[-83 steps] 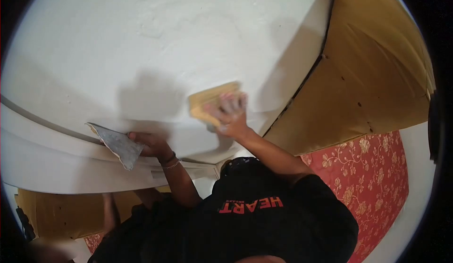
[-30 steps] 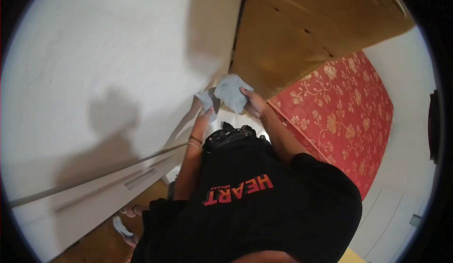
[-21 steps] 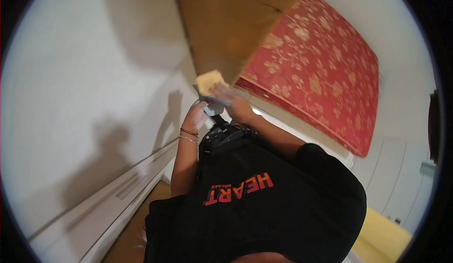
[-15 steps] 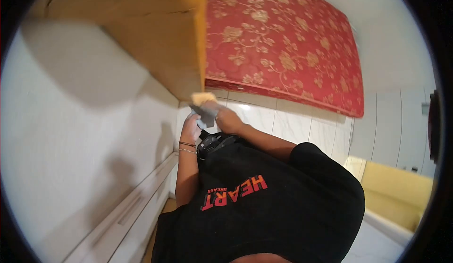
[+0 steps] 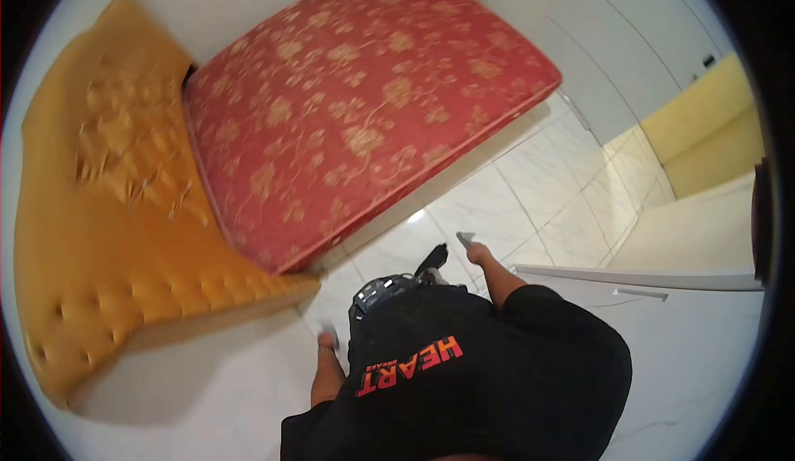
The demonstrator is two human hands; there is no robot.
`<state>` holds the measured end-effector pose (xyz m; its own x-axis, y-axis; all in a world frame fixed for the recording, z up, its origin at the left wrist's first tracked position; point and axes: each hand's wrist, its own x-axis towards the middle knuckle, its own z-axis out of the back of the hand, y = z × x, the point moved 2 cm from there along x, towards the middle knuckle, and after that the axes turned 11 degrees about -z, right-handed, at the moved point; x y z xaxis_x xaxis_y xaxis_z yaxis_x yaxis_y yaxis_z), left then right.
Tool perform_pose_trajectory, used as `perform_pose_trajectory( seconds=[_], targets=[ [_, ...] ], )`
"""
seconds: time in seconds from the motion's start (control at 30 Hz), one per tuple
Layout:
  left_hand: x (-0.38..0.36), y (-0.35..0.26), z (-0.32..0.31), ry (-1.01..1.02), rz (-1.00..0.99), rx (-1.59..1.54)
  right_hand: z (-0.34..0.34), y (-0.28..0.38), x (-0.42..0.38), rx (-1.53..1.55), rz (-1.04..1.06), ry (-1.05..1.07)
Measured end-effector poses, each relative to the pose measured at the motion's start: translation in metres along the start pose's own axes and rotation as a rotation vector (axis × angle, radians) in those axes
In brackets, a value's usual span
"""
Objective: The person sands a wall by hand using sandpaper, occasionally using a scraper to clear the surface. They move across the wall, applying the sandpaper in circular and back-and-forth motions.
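1. The person stands on pale marble floor tiles (image 5: 530,188), both arms hanging low beside the body, seen from above over a black T-shirt (image 5: 480,378) with red lettering.
2. The right hand (image 5: 476,254) hangs just past the hip, arm nearly straight down. A small grey scrap (image 5: 465,237) shows at its fingertips, likely a folded sheet pinched there; the grip itself is too small and blurred to read, so I cannot tell how tightly it is closed.
3. The left hand (image 5: 328,341) is mostly hidden by the shirt. A pale bit (image 5: 329,328) sits at its top; cannot tell if that is something held or just knuckles, or whether the fingers are spread.
4. Arms down at the sides looks like a carrying posture: whatever is in the hands is kept clear of the body and off the floor.
5. A dark strap or pouch (image 5: 389,283) sits at the chest, between the two arms.
6. A red floral mattress (image 5: 364,105) lies tilted, its near edge down on the tiles, leaning against an orange tufted headboard (image 5: 108,213) that is also off the wall — both look stood aside to free the walls.
7. White panels (image 5: 646,275) run along the right; a yellow wall section (image 5: 712,122) is beyond, well apart from the hands.
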<state>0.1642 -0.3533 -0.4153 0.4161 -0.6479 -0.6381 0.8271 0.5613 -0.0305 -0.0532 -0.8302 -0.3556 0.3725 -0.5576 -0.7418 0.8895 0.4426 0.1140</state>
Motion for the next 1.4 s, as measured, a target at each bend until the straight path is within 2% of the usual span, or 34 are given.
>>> perform_pose_trajectory(
  seconds=[0.03, 0.07, 0.1, 0.13, 0.17, 0.2, 0.27, 0.3, 0.37, 0.4, 0.43, 0.47, 0.53, 0.6, 0.7, 0.73, 0.77, 0.83, 0.87, 0.9, 0.97, 1.03, 1.07, 1.1, 1.17, 1.2, 1.27, 1.3, 1.37, 1.4],
  targets=[
    [-0.006, -0.016, 0.000, -0.017, -0.058, 0.032, 0.011, -0.031, 0.016, 0.005, -0.104, -0.002],
    [-0.025, -0.029, 0.001, -0.020, -0.118, 0.069, 0.018, -0.059, 0.028, 0.033, -0.120, 0.045],
    [-0.011, -0.043, 0.017, -0.016, -0.182, 0.120, -0.073, -0.127, 0.141, 0.060, -0.045, -0.074],
    [0.008, -0.035, 0.032, -0.007, -0.251, 0.180, -0.026, -0.143, 0.087, 0.127, -0.082, -0.073],
    [0.026, -0.029, 0.048, 0.004, -0.323, 0.234, 0.038, -0.126, 0.031, 0.352, -0.272, -0.069],
    [0.047, -0.033, 0.063, 0.014, -0.393, 0.275, 0.036, -0.130, 0.026, 0.401, -0.311, -0.067],
    [0.103, -0.058, 0.094, 0.007, -0.523, 0.327, 0.050, -0.152, 0.023, 0.615, -0.427, -0.353],
    [0.132, -0.074, 0.112, 0.003, -0.583, 0.345, 0.024, -0.169, 0.055, 0.571, -0.367, -0.315],
    [0.243, -0.078, 0.148, -0.001, -0.697, 0.375, 0.044, -0.156, 0.030, 0.686, -0.401, -0.371],
    [0.261, -0.095, 0.162, -0.008, -0.755, 0.386, -0.024, -0.191, 0.081, 0.700, -0.428, -0.389],
    [0.268, -0.116, 0.198, -0.013, -0.784, 0.397, -0.084, -0.189, 0.148, 0.291, -0.162, -0.362],
    [0.287, -0.159, 0.282, 0.347, -0.841, 1.066, -0.078, -0.211, 0.159, 0.296, -0.190, -0.374],
    [0.369, -0.144, 0.298, -0.362, -0.488, 0.053, -0.101, -0.215, 0.160, 0.359, -0.307, -0.335],
    [0.395, -0.195, 0.322, -0.310, -0.541, 0.081, -0.118, -0.232, 0.161, 0.416, -0.403, -0.283],
    [0.420, -0.276, 0.394, -0.164, -0.627, 0.191, -0.123, -0.267, 0.170, 0.500, -0.512, -0.214],
    [0.431, -0.293, 0.412, -0.113, -0.654, 0.232, -0.107, -0.276, 0.186, 0.532, -0.547, -0.188],
    [0.458, -0.293, 0.408, -0.113, -0.658, 0.230, -0.085, -0.286, 0.194, 0.531, -0.551, -0.190],
    [0.512, -0.305, 0.397, -0.057, -0.692, 0.114, -0.030, -0.308, 0.193, 0.582, -0.537, -0.064],
    [0.534, -0.302, 0.393, -0.026, -0.709, 0.050, -0.002, -0.314, 0.193, 0.897, -0.740, -0.228],
    [0.563, -0.309, 0.393, 0.000, -0.727, -0.016, 0.062, -0.334, 0.160, 0.883, -0.752, -0.231],
    [0.606, -0.316, 0.403, 0.054, -0.763, -0.139, 0.228, -0.301, 0.118, 0.614, -0.523, -0.281],
    [0.599, -0.348, 0.414, 0.113, -0.780, -0.179, 0.245, -0.330, 0.150, 0.526, -0.514, -0.456],
    [0.595, -0.383, 0.481, 0.216, -0.703, 0.028, 0.270, -0.334, 0.147, 0.881, -0.678, -0.472],
    [0.617, -0.400, 0.501, 0.221, -0.741, 0.106, 0.297, -0.331, 0.140, 1.240, -0.839, -0.483],
    [0.647, -0.432, 0.536, 0.242, -0.783, 0.190, 0.295, -0.344, 0.155, 1.315, -0.940, -0.525],
    [0.660, -0.451, 0.555, 0.102, -0.761, 0.080, 0.295, -0.355, 0.161, 1.368, -1.022, -0.586],
    [0.688, -0.482, 0.584, -0.182, -0.694, -0.149, 0.301, -0.359, 0.156, 1.781, -1.105, -0.358],
    [0.709, -0.498, 0.593, -0.182, -0.690, -0.151, 0.298, -0.368, 0.158, 1.776, -1.104, -0.355],
    [0.768, -0.525, 0.586, -0.086, -0.788, 0.289, 0.270, -0.388, 0.159, 2.283, -1.254, 0.049],
    [0.776, -0.545, 0.593, -0.087, -0.779, 0.283, 0.241, -0.406, 0.168, 2.307, -1.178, -0.048]
  ],
)
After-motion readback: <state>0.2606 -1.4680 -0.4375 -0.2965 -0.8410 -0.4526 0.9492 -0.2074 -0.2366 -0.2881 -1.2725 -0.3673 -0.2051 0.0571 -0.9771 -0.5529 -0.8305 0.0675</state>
